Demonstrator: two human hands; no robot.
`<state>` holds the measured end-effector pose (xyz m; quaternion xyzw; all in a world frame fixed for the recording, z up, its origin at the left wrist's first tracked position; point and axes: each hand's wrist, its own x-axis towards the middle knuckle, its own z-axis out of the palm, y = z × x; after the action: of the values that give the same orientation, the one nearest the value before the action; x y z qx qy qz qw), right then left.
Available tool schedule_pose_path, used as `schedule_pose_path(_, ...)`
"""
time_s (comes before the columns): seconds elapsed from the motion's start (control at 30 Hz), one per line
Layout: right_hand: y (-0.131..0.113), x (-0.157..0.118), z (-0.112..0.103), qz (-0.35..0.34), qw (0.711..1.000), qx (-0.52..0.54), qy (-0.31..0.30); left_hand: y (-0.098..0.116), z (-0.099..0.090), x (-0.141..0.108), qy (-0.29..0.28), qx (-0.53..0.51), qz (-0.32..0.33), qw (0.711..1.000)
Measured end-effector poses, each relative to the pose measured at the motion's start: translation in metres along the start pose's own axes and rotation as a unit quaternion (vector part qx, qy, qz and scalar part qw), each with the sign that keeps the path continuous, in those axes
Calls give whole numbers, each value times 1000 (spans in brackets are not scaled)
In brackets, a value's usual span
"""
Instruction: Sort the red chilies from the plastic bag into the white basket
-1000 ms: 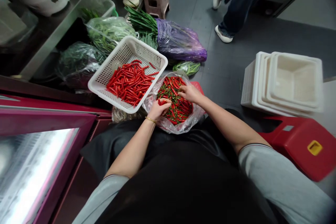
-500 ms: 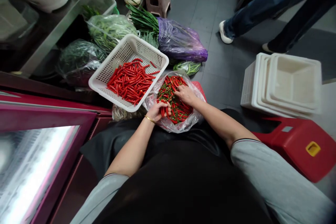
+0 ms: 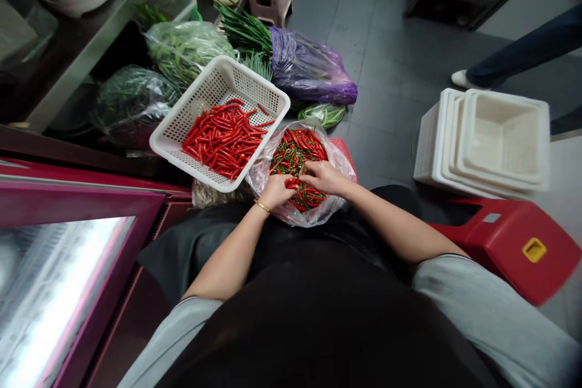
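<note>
Your left hand (image 3: 278, 191) is curled shut around a few smooth, glossy red chillies (image 3: 292, 183), right over the open plastic bag (image 3: 313, 217). Your right hand (image 3: 321, 176) meets it there, thumb and fingertips drawn into a pinch, tho I can't tell if anything's between them. The bag's thin, clear and crinkly, with a crumpled rim around a tangle of skinny red chillies with green stems (image 3: 313, 144), and there's some red plastic (image 3: 344, 154) poking out beside it.

Up and to the left of that you've got the white basket (image 3: 170, 160), rectangular with rounded corners and perforated walls, sitting tilted. It's holding a loose heap of shiny, slender red chillies (image 3: 222, 139). Just past it there's a wrinkly purple bag (image 3: 313, 66) with long, thin green stalks (image 3: 248, 30) sticking out, and a stack of smooth-rimmed white tubs (image 3: 504, 139) is well off to your right.
</note>
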<state>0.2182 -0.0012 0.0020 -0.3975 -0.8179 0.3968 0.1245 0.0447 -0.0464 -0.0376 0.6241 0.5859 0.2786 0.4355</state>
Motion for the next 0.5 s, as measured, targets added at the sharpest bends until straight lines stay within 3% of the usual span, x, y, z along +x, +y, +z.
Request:
schedule_pose_path(0.07,-6,0,2,-24,998,-50,-13,0,-1,-2,-5,-4,-17,1000)
schedule_pose_path(0.13,-11,1,1,-43,991,-128,15,0,-1,-1,23,-47,-49,997)
schedule_pose_path(0.27,-2,6,-3,-5,956,-287,55,-6,-6,5,86,-232,-136,959)
schedule_pose_path(0.4,28,15,7,44,934,-349,-65,-14,-19,7,105,-364,-193,905)
schedule_pose_path(0.5,40,27,20,38,930,-343,-123,-14,-24,4,54,-380,-184,905)
